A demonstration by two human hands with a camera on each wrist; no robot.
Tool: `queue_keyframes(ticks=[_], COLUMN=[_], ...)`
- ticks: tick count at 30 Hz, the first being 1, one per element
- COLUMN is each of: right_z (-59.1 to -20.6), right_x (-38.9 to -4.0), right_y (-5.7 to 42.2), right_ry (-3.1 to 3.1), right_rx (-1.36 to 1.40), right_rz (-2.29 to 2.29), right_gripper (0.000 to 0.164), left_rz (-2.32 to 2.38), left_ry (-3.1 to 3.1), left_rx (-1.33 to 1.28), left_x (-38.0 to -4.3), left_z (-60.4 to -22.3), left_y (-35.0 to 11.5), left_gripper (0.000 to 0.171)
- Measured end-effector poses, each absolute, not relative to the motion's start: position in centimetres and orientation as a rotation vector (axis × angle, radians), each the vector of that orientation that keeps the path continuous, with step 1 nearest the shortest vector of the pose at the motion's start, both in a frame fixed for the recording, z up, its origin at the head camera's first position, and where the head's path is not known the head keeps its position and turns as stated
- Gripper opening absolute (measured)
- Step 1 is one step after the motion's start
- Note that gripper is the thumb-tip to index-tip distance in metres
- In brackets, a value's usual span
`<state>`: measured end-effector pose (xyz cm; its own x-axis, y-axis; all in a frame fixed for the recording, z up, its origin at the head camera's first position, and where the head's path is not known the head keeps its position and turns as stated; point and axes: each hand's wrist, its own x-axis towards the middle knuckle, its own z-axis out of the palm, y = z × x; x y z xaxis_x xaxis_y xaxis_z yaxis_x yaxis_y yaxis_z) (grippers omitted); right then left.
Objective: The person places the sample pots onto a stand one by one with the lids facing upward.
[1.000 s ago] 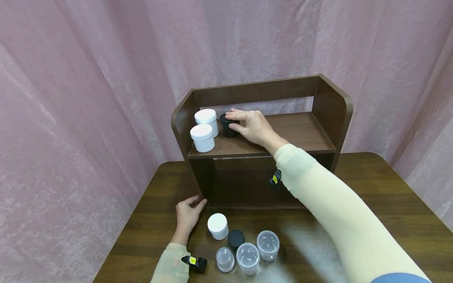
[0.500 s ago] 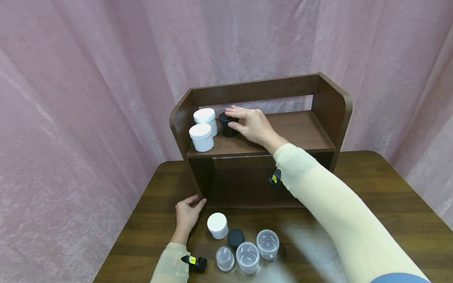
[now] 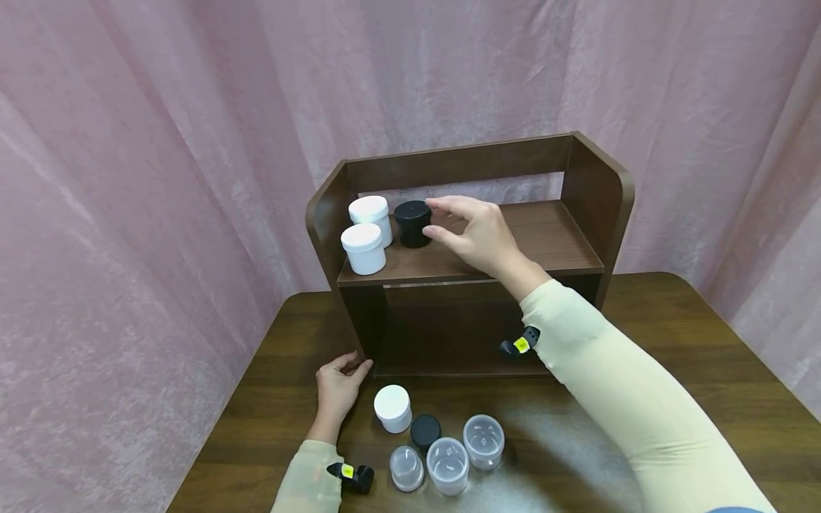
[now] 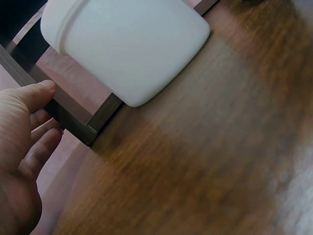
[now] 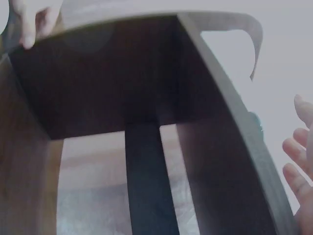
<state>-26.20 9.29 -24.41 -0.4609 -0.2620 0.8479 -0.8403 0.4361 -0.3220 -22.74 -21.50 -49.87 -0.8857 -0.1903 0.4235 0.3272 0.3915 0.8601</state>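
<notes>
A black lidded jar (image 3: pixel 413 225) stands on the upper board of a brown wooden shelf (image 3: pixel 526 231). Just right of it is my right hand (image 3: pixel 477 231), thumb and fingers spread apart, with nothing between them. Two white lidded jars, one behind (image 3: pixel 372 214) and one in front (image 3: pixel 363 249), stand left of the black jar. My left hand (image 3: pixel 338 390) grips the lower front edge of the shelf's left side panel. In the left wrist view the thumb and fingers (image 4: pixel 41 93) lie on either side of that panel. A white jar (image 4: pixel 132 44) stands close by.
On the table (image 3: pixel 256 434) before the shelf stand a white jar (image 3: pixel 393 408), a black-lidded jar (image 3: pixel 425 432) and clear plastic jars, one left (image 3: pixel 406 468), one in the middle (image 3: pixel 447 465) and one right (image 3: pixel 484 440). Pink curtains (image 3: pixel 192 178) hang behind.
My right hand has let go of the black jar and drawn back slightly to the right, leaving the jar on the upper board. The left hand keeps its place.
</notes>
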Motion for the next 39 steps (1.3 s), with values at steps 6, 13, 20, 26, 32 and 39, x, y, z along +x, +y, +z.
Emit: queue_keyframes(ticks=[6, 13, 20, 26, 32, 39], right_z=[-26.6, -30.2, -34.1, -37.3, -40.7, -43.8], right_x=[-22.4, -18.9, -16.8, -14.8, -13.4, -12.4], right_y=[11.6, 14.0, 15.6, 17.0, 17.6, 17.1], right_ry=[-1.883, -1.881, -1.871, -2.024, -2.129, -2.253], right_rx=[1.071, 1.175, 1.263, 1.338, 1.431, 1.528], right_rz=[0.894, 0.887, 0.922, 0.870, 0.677, 0.643], right_gripper=[0.039, 0.044, 0.047, 0.053, 0.078, 0.086], left_rz=[-1.495, -1.491, -1.488, -1.499, -1.525, -1.539], left_ry=[-2.198, -2.191, -2.201, -2.208, -2.220, -2.210], left_rx=[-0.131, -0.138, -0.149, -0.137, -0.122, -0.121], left_x=[-22.5, -22.4, -22.6, -22.6, -22.7, -22.6], left_z=[-50.1, -49.8, -49.9, -50.1, -50.0, -50.1], left_y=[-21.3, -21.5, -21.5, -21.3, -21.2, -21.3], left_gripper=[0.025, 0.025, 0.026, 0.027, 0.029, 0.029])
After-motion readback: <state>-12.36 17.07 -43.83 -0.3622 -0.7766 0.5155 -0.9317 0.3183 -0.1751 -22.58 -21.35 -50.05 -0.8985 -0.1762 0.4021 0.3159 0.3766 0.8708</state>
